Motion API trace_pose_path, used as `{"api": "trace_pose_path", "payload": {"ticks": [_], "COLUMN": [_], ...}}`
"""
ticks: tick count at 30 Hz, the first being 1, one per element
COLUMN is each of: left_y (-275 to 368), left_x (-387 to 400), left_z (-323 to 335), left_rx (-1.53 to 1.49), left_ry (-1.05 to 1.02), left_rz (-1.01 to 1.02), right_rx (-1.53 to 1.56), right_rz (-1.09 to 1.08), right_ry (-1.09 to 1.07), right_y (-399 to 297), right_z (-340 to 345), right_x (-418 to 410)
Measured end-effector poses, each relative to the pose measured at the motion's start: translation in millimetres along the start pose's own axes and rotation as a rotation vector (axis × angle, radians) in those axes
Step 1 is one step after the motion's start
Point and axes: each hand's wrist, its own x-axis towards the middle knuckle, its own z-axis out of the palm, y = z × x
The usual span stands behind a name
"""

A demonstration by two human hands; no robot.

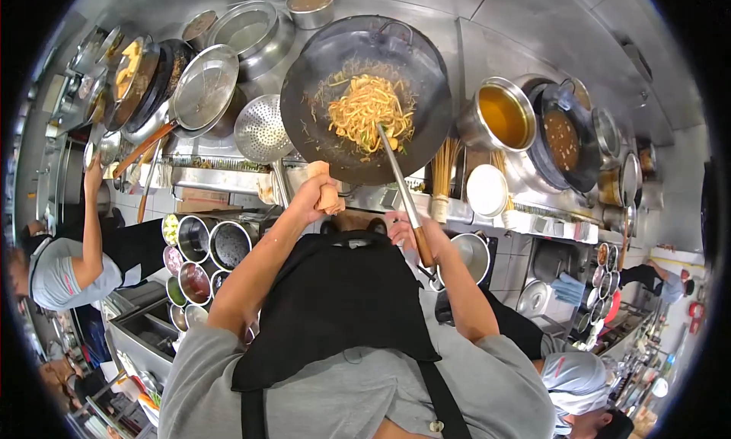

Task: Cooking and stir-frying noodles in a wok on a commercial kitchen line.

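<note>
A large dark wok (pixel 308 113) sits on the range in front of me. Stir-fried noodles (pixel 371 108) with bits of green are heaped in its middle, with thin strands stuck around them. My left hand (pixel 313 199) grips a folded tan cloth (pixel 328 196) at the wok's near rim; whether a handle is inside the cloth is hidden. In my right hand (pixel 420 233) is a long metal wok utensil (pixel 402 179) with a wooden handle end. It slants down into the noodles, which hide its head, so ladle or spatula cannot be told.
Left of the wok lie a perforated skimmer (pixel 264 128) and a mesh strainer (pixel 205 85). At right stand a pot of amber liquid (pixel 505 116), a bamboo wok brush (pixel 442 182) and a white bowl (pixel 487 190). Co-workers stand at left (pixel 74 273) and lower right (pixel 574 382).
</note>
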Motion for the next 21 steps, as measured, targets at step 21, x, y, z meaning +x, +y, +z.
{"api": "trace_pose_path", "payload": {"ticks": [21], "left_y": [1], "left_x": [-6], "left_z": [-16], "left_rx": [0.135], "left_ry": [0.181], "left_rz": [-0.058], "right_rx": [-1.693], "right_rz": [-0.07], "right_ry": [0.722], "right_y": [158], "right_z": [-160], "right_x": [84]}}
